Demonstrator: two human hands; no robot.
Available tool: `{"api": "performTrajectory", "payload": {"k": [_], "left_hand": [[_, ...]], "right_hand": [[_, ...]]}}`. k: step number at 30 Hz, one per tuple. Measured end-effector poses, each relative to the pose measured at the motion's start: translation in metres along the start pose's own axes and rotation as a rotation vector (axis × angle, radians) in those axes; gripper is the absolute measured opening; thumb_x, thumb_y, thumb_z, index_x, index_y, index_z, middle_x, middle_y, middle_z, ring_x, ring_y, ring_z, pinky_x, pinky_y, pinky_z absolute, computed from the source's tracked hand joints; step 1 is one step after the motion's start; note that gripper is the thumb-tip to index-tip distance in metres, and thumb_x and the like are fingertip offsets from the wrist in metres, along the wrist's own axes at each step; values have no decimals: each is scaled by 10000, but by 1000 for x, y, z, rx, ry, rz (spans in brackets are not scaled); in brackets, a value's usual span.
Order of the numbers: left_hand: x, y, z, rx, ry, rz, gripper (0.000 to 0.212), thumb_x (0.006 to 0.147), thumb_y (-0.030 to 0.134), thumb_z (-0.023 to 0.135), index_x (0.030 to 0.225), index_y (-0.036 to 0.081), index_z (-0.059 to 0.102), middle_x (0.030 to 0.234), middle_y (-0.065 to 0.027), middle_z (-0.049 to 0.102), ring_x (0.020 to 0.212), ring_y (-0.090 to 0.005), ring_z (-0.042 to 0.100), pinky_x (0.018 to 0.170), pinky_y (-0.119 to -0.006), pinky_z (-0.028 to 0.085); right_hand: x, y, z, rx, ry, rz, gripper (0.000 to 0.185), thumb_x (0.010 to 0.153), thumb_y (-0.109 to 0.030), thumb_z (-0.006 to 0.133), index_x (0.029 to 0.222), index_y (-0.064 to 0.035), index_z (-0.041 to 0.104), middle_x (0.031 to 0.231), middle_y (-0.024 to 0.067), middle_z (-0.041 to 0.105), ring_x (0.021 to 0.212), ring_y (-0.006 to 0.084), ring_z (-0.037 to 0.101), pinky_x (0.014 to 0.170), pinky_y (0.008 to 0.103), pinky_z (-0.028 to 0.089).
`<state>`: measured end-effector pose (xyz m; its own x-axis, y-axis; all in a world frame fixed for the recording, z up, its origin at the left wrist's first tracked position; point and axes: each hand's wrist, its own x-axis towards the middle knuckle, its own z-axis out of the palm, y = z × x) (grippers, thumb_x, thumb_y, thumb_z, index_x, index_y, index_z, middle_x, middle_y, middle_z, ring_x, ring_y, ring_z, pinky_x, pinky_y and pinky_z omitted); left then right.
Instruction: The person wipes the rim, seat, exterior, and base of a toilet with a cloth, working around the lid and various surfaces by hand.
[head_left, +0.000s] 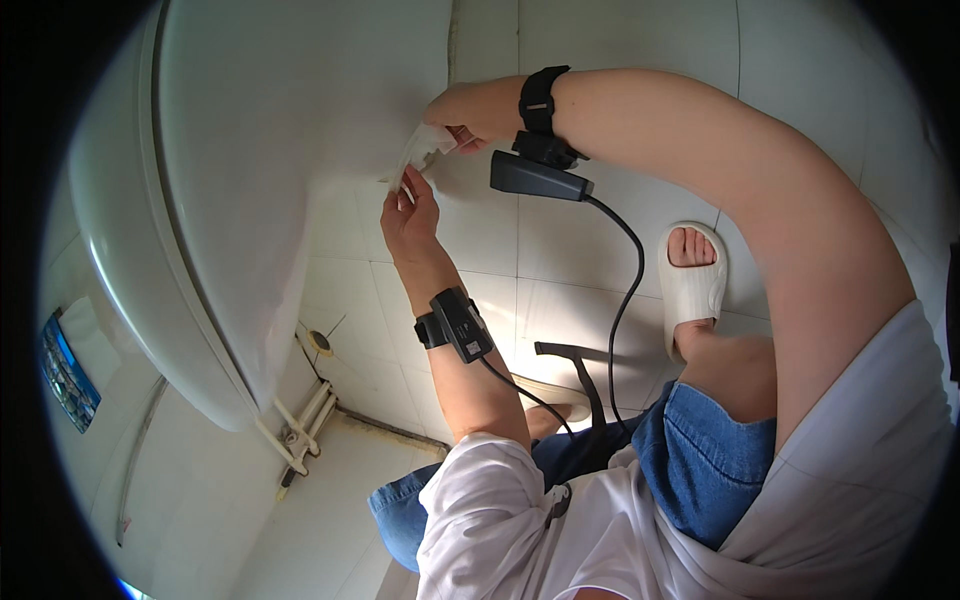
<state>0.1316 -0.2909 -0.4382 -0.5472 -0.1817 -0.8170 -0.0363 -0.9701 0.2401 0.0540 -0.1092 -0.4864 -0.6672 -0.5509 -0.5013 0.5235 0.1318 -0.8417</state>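
A thin, crumpled white sheet (421, 148), perhaps a wipe or a piece of plastic film, is stretched between my two hands, low beside the base of a glossy white fixture (247, 112) that looks like a toilet. My right hand (469, 116) comes in from the right with its wrist bent and grips the upper end of the sheet, its fingers partly hidden. Below it, my left hand (411, 210) pinches the sheet's lower end between its fingertips. Whether the sheet touches the fixture or the floor, I cannot tell.
Black devices (540, 176) are strapped to both wrists, with a cable (637, 259) hanging from each. White pipes (300, 435) and a round floor drain (320, 343) lie at lower left. My slippered foot (694, 292) stands on the tiled floor (555, 232).
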Motion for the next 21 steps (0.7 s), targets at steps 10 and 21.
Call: {"api": "performTrajectory", "payload": {"k": [10,21], "left_hand": [[-63,-20,29,254,-107,209,327,980,104,437,1219,-102,353,1173,-152,417,1117,-267,468,993,-390,501],[4,-135,60,270,-271,-1,443,985,164,446,1313,-104,317,1267,-204,465,1199,-315,482,1052,-412,415]], "right_hand": [[-47,-60,14,683,280,210,187,853,-122,580,986,8,602,953,85,628,850,198,644,698,299,566],[16,31,-98,306,667,-427,188,873,-109,549,1016,-1,605,1000,104,612,835,221,646,687,297,547]]}}
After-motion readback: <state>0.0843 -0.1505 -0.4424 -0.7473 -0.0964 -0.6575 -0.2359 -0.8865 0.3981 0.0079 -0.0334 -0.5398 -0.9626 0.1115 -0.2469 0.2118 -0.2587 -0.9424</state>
